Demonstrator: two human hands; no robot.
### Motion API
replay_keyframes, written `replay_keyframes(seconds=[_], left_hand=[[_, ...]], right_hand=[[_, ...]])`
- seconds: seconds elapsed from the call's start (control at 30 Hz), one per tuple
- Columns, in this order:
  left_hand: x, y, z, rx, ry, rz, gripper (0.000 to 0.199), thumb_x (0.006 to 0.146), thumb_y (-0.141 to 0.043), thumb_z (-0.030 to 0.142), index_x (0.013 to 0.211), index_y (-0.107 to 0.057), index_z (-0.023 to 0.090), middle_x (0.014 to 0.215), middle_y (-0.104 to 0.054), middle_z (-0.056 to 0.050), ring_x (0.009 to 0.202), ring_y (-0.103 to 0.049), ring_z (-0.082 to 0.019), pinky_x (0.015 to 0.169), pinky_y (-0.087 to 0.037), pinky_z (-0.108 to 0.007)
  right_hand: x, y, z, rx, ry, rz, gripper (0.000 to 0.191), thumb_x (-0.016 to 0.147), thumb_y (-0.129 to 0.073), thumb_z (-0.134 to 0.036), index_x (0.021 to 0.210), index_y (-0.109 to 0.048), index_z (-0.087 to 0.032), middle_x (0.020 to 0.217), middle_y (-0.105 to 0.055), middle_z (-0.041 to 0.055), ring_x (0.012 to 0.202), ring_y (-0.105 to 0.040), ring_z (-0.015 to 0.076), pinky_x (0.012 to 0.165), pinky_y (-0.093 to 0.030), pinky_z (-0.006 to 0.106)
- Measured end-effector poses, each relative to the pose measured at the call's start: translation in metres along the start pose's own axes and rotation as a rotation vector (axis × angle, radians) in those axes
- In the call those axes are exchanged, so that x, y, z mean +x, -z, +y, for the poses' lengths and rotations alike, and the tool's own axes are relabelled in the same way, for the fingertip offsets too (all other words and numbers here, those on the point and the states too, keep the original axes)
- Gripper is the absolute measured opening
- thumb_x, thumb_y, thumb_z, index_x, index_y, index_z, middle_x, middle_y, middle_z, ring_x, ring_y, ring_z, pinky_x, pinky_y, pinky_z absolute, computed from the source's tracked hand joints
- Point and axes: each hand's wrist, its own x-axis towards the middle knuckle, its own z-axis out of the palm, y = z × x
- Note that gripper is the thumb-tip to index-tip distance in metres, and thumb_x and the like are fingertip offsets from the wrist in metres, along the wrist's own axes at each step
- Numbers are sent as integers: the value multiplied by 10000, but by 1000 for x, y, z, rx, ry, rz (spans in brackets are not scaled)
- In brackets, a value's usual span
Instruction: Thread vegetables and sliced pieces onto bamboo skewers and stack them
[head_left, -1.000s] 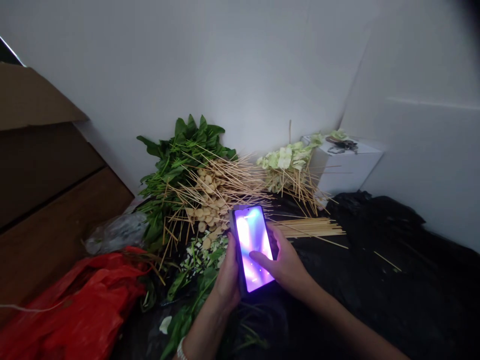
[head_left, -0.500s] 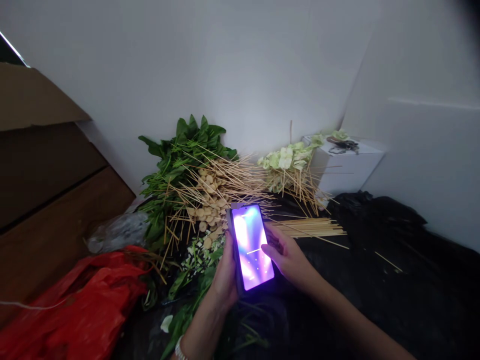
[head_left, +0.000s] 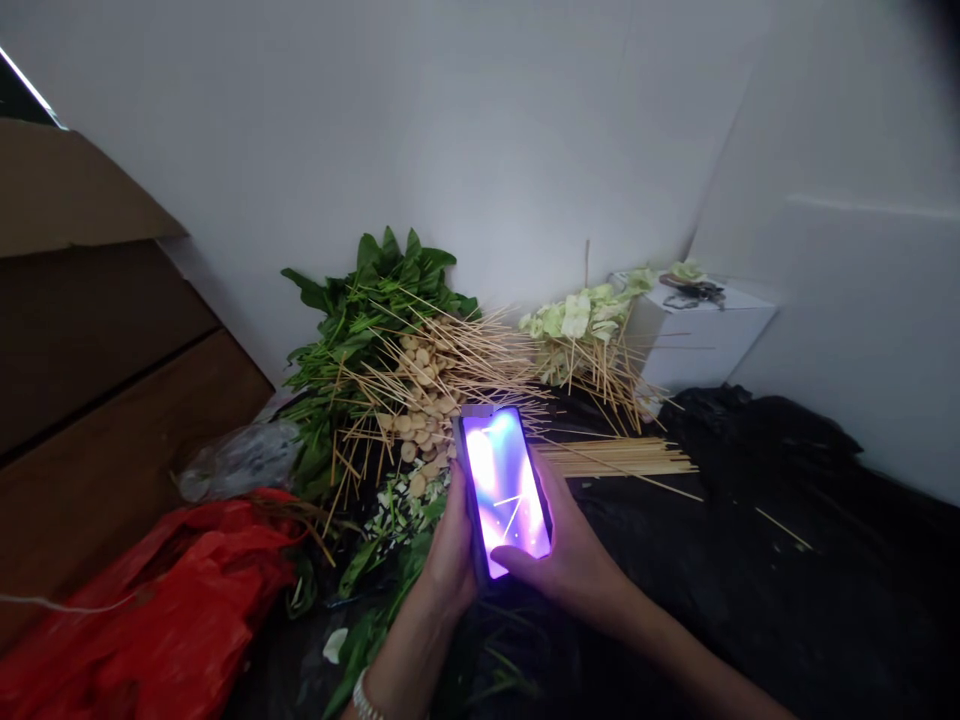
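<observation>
A lit smartphone in a dark case is held upright before me, its screen glowing purple and white with an angular line drawn on it. My left hand grips its left edge, the thumb along the side and the other fingers hidden behind. Around the right edge lies my right hand, its thumb pressed on the lower left of the screen. Just beyond the phone are skewered pale round slices and a bundle of bare bamboo skewers.
Leafy greens are heaped at the back left. Skewered cabbage pieces lean near a white box with keys on top. A red plastic bag lies left, below cardboard. Black plastic sheeting covers the right.
My right thumb has slid down and left across the screen, and the drawn line has gained a slanted stroke. My left hand keeps its hold on the phone.
</observation>
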Motion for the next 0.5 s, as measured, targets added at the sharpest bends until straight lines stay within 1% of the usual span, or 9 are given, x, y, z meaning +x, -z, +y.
replay_keyframes(seconds=[0.13,0.23,0.37,0.5], left_hand=[[0,-3,2,34,-21,15,687,883,-455,654,1285,-613,119,1216,-687,-168,1173,-616,-323,1037,-467,-437],[0,-5,3,74,-68,23,664,900,-442,632,1312,-593,134,1245,-673,-162,1158,-625,-323,1021,-482,-445],[0,-7,1,65,-111,5,636,923,-417,605,1342,-569,151,1287,-650,-152,1164,-622,-326,1018,-486,-453],[1,-10,-3,24,-138,28,614,941,-403,580,1336,-575,143,1288,-651,-142,1189,-609,-308,1041,-474,-424]], right_hand=[[-6,0,1,12,-30,-11,1041,685,-772,-275,1531,-167,-254,1566,-279,91,1443,-248,280,1189,-229,478],[-11,-1,2,23,-40,-14,1050,698,-760,-250,1538,-129,-270,1570,-271,81,1453,-228,259,1196,-217,452],[-17,-2,3,26,-33,-5,1033,707,-740,-222,1538,-131,-289,1568,-278,79,1442,-253,269,1181,-250,457],[-19,-3,0,-1,-32,0,1049,700,-737,-230,1545,-118,-282,1543,-313,109,1414,-301,305,1146,-307,500]])
